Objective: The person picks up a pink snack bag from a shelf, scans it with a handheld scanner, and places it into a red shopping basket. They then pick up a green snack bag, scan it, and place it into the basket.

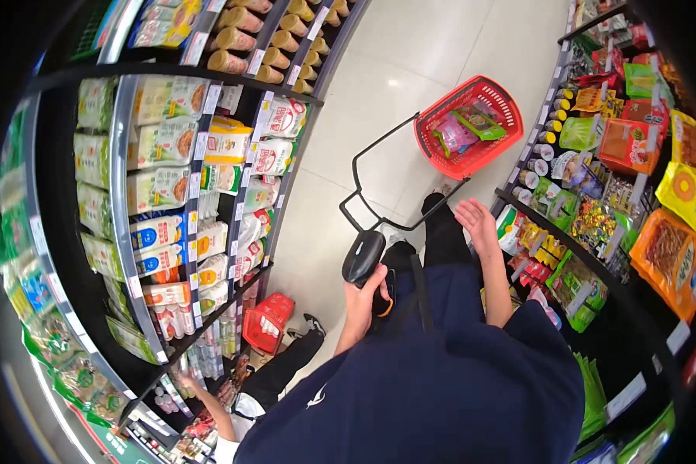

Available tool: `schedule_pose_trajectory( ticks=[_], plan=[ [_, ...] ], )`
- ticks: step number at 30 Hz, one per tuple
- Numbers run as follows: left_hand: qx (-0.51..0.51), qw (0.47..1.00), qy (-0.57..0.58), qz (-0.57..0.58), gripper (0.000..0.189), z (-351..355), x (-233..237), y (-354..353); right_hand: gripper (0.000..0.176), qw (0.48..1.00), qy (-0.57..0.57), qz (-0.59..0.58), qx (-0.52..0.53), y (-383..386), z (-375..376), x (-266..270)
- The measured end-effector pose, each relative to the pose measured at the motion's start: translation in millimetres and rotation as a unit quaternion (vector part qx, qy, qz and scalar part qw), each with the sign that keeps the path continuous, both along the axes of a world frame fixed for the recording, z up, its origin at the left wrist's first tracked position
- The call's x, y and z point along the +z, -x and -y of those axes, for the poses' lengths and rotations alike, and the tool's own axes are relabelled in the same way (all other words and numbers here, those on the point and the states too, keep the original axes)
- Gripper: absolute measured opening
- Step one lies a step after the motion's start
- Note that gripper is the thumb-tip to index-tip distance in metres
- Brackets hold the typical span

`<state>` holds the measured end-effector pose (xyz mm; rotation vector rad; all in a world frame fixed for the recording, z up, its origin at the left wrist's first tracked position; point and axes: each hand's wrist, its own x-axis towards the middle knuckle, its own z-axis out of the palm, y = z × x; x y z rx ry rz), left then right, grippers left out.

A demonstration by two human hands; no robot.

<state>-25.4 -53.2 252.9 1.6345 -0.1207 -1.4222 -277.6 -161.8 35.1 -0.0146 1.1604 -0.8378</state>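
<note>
My left hand [359, 301] is closed around the lower end of a black rounded grip [363, 257], which lines up with the long black pull handle [355, 172] of a red shopping basket [431, 151]. The basket stands on the floor ahead, tilted in view. Inside lie a pink package [455, 134] and a green package [481, 124]. My right hand [478, 222] is held out in the air, open with the fingers apart and nothing in it, near the right-hand shelf. A dark item with an orange edge [388, 295] shows beside my left wrist, partly hidden.
Shelves of bagged noodles [159, 141] and flour-like packs [282, 117] line the left side. Snack packets [630, 145] fill the right shelves. At lower left another person's arm [213, 406] reaches toward a shelf, with a second red basket [269, 317] nearby. Pale tiled floor [363, 85] runs between.
</note>
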Motion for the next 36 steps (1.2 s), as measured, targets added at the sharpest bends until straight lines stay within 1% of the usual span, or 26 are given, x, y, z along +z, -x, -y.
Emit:
schedule_pose_trajectory(
  ticks=[2,4,6,8,10,12,14,16,17,18,19,20,21,22,23,24,25,26,28,29,30,31,32,33,34,36],
  plan=[
    [-0.019,1.0,0.012,0.0,0.016,-12,6,-13,0.04,1.0,0.009,-0.008,0.0,-12,-20,18],
    [-0.023,0.998,0.066,0.005,0.016,-30,5,-26,0.039,0.999,0.036,-0.013,0.036,-34,-38,45],
    [-0.026,0.996,0.08,-0.007,0.017,-49,7,-38,0.039,0.99,0.084,-0.011,0.114,-62,-57,76],
    [-0.057,0.991,0.121,0.018,0.02,-70,1,-53,0.041,0.96,0.162,-0.044,0.223,-99,-81,109],
    [-0.069,0.98,0.173,0.077,0.025,-83,6,-60,0.046,0.887,0.256,-0.039,0.381,-136,-109,133],
    [-0.075,0.977,0.184,0.08,0.029,-97,10,-73,0.049,0.884,0.233,0.096,0.394,-173,-141,162],
    [-0.081,0.976,0.187,0.083,0.032,-112,11,-84,0.049,0.892,0.218,0.07,0.39,-192,-167,167],
    [-0.135,0.942,0.189,0.241,0.039,-118,15,-96,0.052,0.881,0.237,0.056,0.405,-203,-173,181],
    [-0.18,0.947,0.171,0.202,0.044,-121,23,-105,0.052,0.878,0.236,0.065,0.411,-206,-173,196],
    [-0.176,0.948,0.173,0.2,0.044,-121,26,-109,0.053,0.875,0.236,0.073,0.417,-210,-174,206],
    [-0.217,0.914,0.218,0.264,0.045,-121,27,-113,0.054,0.898,0.22,0.089,0.37,-213,-182,191],
    [-0.258,0.872,0.26,0.325,0.046,-119,26,-116,0.054,0.898,0.219,0.087,0.371,-212,-184,191],
    [-0.277,0.881,0.266,0.277,0.048,-118,18,-121,0.052,0.897,0.254,0.071,0.354,-207,-183,193],
    [-0.287,0.876,0.296,0.251,0.045,-116,5,-126,0.05,0.896,0.288,0.056,0.334,-205,-182,199],
    [-0.285,0.898,0.308,0.131,0.044,-110,-8,-131,0.042,0.903,0.287,0.005,0.32,-205,-181,205],
    [-0.278,0.908,0.314,0.008,0.042,-101,-22,-134,0.033,0.921,0.256,-0.017,0.292,-201,-181,202],
    [-0.252,0.91,0.317,-0.091,0.042,-93,-43,-136,0.031,0.934,0.236,-0.029,0.266,-198,-181,203],
    [-0.21,0.914,0.31,-0.154,0.04,-82,-66,-133,0.03,0.946,0.214,-0.041,0.24,-194,-179,206],
    [-0.171,0.951,0.194,-0.169,0.038,-63,-114,-132,0.028,0.959,0.185,-0.064,0.203,-181,-175,211],
    [-0.247,0.958,0.144,-0.039,0.041,-58,-156,-129,0.028,0.966,0.176,-0.064,0.18,-173,-174,211],
    [-0.32,0.938,0.094,0.092,0.044,-60,-204,-125,0.029,0.972,0.165,-0.064,0.155,-165,-174,211],
    [-0.403,0.901,0.053,0.151,0.049,-64,-247,-127,0.03,0.975,0.164,-0.06,0.137,-157,-173,213],
    [-0.48,0.852,0.016,0.209,0.054,-69,-286,-132,0.028,0.975,0.166,-0.069,0.128,-149,-170,215],
    [-0.469,0.849,0.01,0.242,0.059,-74,-319,-137,0.026,0.977,0.164,-0.073,0.117,-141,-166,214],
    [-0.459,0.846,0.003,0.273,0.064,-81,-341,-140,0.023,0.978,0.16,-0.077,0.106,-131,-165,212],
    [-0.362,0.881,-0.095,0.289,0.07,-84,-359,-142,0.022,0.983,0.138,-0.089,0.085,-114,-159,208]
  ],
)
